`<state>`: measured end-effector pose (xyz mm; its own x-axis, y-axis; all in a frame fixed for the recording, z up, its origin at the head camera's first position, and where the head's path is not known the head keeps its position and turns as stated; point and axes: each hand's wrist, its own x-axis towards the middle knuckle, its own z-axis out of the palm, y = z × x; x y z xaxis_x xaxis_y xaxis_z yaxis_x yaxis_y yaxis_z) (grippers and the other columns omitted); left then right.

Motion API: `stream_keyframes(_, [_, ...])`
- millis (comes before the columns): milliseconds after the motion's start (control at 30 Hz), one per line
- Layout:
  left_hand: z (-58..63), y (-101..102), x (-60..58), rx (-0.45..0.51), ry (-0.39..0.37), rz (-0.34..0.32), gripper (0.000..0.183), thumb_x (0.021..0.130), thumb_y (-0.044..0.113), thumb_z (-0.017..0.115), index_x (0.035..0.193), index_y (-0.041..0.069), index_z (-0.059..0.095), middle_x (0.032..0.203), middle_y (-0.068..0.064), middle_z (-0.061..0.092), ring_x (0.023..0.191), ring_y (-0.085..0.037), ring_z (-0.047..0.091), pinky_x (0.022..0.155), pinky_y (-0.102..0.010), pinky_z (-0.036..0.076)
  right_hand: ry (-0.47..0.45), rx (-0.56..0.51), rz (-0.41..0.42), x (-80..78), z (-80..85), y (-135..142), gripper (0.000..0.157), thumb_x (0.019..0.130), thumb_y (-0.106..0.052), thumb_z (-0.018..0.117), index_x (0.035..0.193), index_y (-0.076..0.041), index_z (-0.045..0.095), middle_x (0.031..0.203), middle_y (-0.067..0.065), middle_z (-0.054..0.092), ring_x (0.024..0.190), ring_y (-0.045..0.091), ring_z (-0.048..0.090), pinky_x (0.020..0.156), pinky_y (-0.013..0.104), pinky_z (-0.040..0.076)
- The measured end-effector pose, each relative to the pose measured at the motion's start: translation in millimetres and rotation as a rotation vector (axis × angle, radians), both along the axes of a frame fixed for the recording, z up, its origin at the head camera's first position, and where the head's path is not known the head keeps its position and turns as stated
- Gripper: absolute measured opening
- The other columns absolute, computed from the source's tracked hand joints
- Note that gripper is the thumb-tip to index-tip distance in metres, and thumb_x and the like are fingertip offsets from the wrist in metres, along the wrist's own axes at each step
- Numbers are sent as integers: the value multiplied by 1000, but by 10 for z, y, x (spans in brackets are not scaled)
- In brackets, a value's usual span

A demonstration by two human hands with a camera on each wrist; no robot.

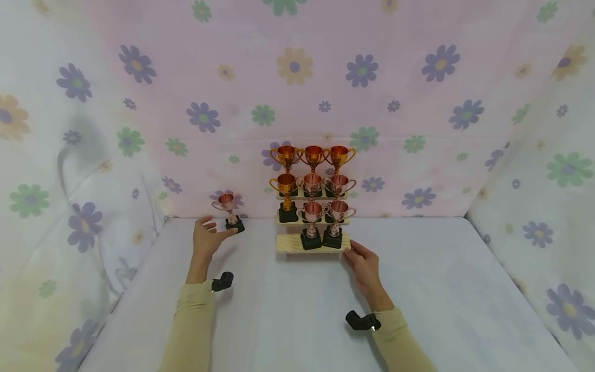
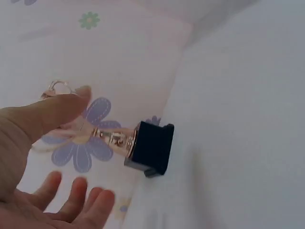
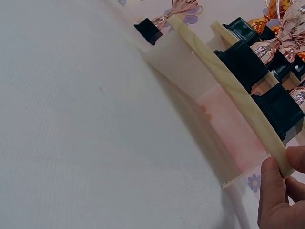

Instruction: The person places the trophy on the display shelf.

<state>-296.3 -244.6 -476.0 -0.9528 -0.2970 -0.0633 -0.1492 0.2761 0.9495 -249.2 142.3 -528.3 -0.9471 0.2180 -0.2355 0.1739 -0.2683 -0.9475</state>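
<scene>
A rose-gold trophy cup (image 1: pixel 226 202) on a black base (image 2: pixel 150 148) stands by itself on the white table (image 1: pixel 274 310), left of the shelf. My left hand (image 1: pixel 208 242) is beside it, thumb and fingers spread apart, the thumb overlapping the cup in the left wrist view. A three-step wooden shelf (image 1: pixel 288 242) holds several trophies. With my right hand (image 1: pixel 364 268) I pinch the right end of its lowest board, thumb (image 3: pixel 296 157) above and fingers below. Two rose-gold trophies (image 1: pixel 311 227) occupy the middle and right of that board.
Three gold trophies (image 1: pixel 313 155) line the top step. On the middle step, one gold trophy (image 1: pixel 286 194) is left of two rose-gold ones. Flower-printed cloth (image 1: pixel 297 103) walls off the back and both sides of the table.
</scene>
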Motion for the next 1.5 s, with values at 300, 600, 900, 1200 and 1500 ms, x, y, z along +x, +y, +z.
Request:
stream_keyframes(300, [47, 106, -321, 9, 283, 123, 77, 84, 9, 82, 147, -1, 39, 140, -22, 46, 128, -33, 44, 98, -33, 46, -4, -4, 14, 2, 0, -88, 45, 99, 4, 57, 144, 9, 49, 145, 27, 51, 110, 13, 62, 89, 17, 58])
stream_keyframes(600, [17, 199, -378, 145, 408, 312, 52, 80, -1, 83, 127, -7, 63, 109, -13, 60, 91, -20, 58, 60, -5, 47, 19, -9, 21, -5, 19, -119, 45, 99, 4, 57, 143, 11, 49, 144, 28, 51, 107, 11, 62, 87, 17, 57])
stream_keyframes(900, [183, 476, -31, 262, 519, 213, 50, 77, -8, 83, 123, -9, 65, 104, -4, 60, 88, -12, 61, 73, -11, 58, 19, 16, 7, -37, 26, -4, 45, 99, 3, 57, 143, 9, 50, 143, 26, 52, 103, 8, 63, 84, 15, 57])
stream_keyframes(1200, [431, 731, 265, 159, 587, -170, 48, 75, -9, 86, 119, -6, 70, 101, 1, 67, 89, -8, 65, 81, -21, 61, -6, 4, 9, -21, 20, 28, 46, 100, 2, 57, 145, 8, 48, 145, 25, 51, 108, 11, 62, 87, 16, 57])
stream_keyframes(1500, [299, 1118, 326, 170, 548, -261, 44, 76, -6, 87, 117, -4, 71, 104, -16, 68, 89, -13, 64, 81, -23, 62, 3, -20, 8, -2, -17, 7, 46, 99, 3, 58, 144, 10, 48, 145, 28, 50, 102, 6, 63, 87, 16, 57])
